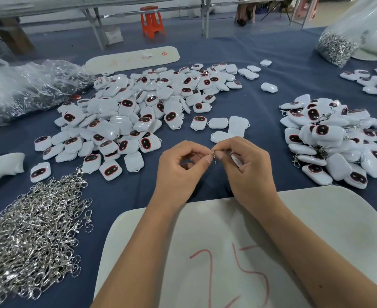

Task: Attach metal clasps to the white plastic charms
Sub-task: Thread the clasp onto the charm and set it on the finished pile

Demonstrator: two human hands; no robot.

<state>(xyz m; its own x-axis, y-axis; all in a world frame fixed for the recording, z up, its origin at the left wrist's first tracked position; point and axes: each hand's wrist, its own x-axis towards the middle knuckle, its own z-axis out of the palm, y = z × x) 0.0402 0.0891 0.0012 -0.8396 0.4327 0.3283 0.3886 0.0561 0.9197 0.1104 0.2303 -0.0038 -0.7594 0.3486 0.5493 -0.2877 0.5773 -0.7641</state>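
Note:
My left hand [182, 167] and my right hand [247, 165] meet above the blue cloth and pinch one small metal clasp [214, 154] between their fingertips. A white charm [236, 160] is tucked under the curled fingers of my right hand, mostly hidden. A large loose pile of white plastic charms [138, 110] with dark red-rimmed faces lies ahead and to the left. A second heap of charms with clasps on them [329, 141] lies at the right. Silver metal clasps [32, 232] are heaped at the lower left.
A white board [316, 218] marked 25 in red lies under my forearms. Crumpled plastic bags [27, 85] sit at the far left, and a bag of clasps [336, 45] stands at the far right. Another white board [134, 58] lies beyond the charms. An orange stool [152, 21] stands behind the table.

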